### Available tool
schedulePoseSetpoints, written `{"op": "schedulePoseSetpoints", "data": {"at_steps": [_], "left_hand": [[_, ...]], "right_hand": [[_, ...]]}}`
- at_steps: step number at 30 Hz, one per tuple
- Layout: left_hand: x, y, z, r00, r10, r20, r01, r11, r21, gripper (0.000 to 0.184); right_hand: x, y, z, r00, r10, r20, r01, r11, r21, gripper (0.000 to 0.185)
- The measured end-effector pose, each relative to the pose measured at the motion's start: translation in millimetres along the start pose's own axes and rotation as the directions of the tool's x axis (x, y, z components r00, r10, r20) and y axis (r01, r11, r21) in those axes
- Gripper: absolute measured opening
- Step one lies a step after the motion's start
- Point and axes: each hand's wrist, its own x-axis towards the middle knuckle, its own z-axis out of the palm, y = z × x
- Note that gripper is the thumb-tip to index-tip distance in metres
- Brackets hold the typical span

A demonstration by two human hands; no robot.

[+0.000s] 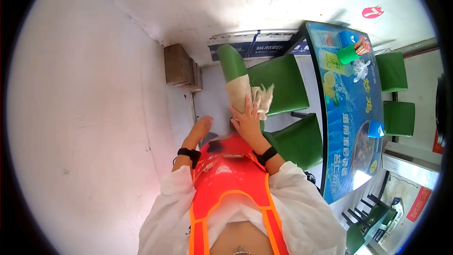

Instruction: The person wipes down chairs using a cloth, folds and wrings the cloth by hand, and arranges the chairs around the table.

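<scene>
A beige cloth (239, 92) lies over the padded green chair back (231, 61), its frayed, bunched end hanging out to the right. Fingers spread, my right hand (247, 120) rests flat on the cloth's near part. My left hand (202, 126) is off to the left, beside the wall and apart from the cloth. Its fingers are turned away and blurred, so their shape cannot be made out. Both wrists wear black bands. Green chair seats (278, 85) stand just right of the cloth.
A blue printed table (337, 127) is on the right, bearing a green holder of chopsticks (349, 54) and blue boxes (376, 129). More green chairs (398, 118) line its far side. Stacked brown blocks (179, 66) stand against the white wall (94, 113) at left.
</scene>
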Motion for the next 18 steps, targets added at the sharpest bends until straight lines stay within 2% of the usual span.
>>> {"op": "schedulePoseSetpoints", "data": {"at_steps": [1, 3, 5, 7, 9, 11, 12, 13, 14, 15, 16, 18], "left_hand": [[6, 7, -4, 1.0, -0.014, 0.013, 0.014, 1.0, -0.002, 0.02], [30, 20, -12, 0.993, -0.118, -0.009, 0.115, 0.981, -0.156, 0.02], [56, 29, -13, 0.988, -0.155, -0.028, 0.148, 0.976, -0.16, 0.021], [85, 36, -20, 0.998, -0.024, -0.05, 0.024, 1.0, -0.004, 0.022], [124, 51, -27, 0.972, -0.083, -0.219, 0.136, 0.962, 0.238, 0.023], [158, 53, -35, 0.963, -0.071, -0.259, 0.122, 0.975, 0.183, 0.02], [187, 25, -29, 0.99, -0.021, -0.141, 0.057, 0.965, 0.257, 0.022], [202, 23, -33, 0.999, -0.032, -0.028, 0.037, 0.975, 0.218, 0.022], [246, -12, -9, 0.967, 0.005, 0.253, -0.119, 0.891, 0.438, 0.022], [266, -56, 5, 0.847, -0.038, 0.53, -0.321, 0.759, 0.566, 0.022], [268, -37, 9, 0.842, -0.136, 0.523, -0.273, 0.728, 0.629, 0.022], [248, 6, 21, 0.877, -0.196, 0.438, -0.183, 0.707, 0.683, 0.023]], "right_hand": [[3, -1, 2, 1.0, 0.01, 0.016, -0.01, 1.0, 0.006, 0.046], [12, 2, 3, 1.0, 0.025, 0.014, -0.025, 0.999, 0.021, 0.053], [14, 3, -1, 0.999, 0.03, 0.041, -0.031, 0.999, 0.029, 0.052], [16, 3, 1, 0.997, 0.025, 0.073, -0.029, 0.998, 0.052, 0.052], [15, 13, 4, 0.991, -0.123, -0.058, 0.125, 0.992, 0.028, 0.049], [12, 16, 1, 0.995, -0.099, 0.029, 0.095, 0.989, 0.115, 0.049], [11, 12, -6, 0.994, -0.097, 0.058, 0.087, 0.983, 0.165, 0.05], [13, 10, -14, 0.992, -0.097, 0.085, 0.078, 0.976, 0.205, 0.052], [14, 11, -14, 0.992, -0.087, 0.091, 0.066, 0.974, 0.216, 0.051], [11, 10, -12, 0.992, -0.069, 0.102, 0.045, 0.973, 0.228, 0.05], [11, 9, -10, 0.995, -0.061, 0.078, 0.041, 0.971, 0.237, 0.049], [11, 5, -7, 0.998, -0.041, 0.041, 0.03, 0.97, 0.242, 0.046]]}}
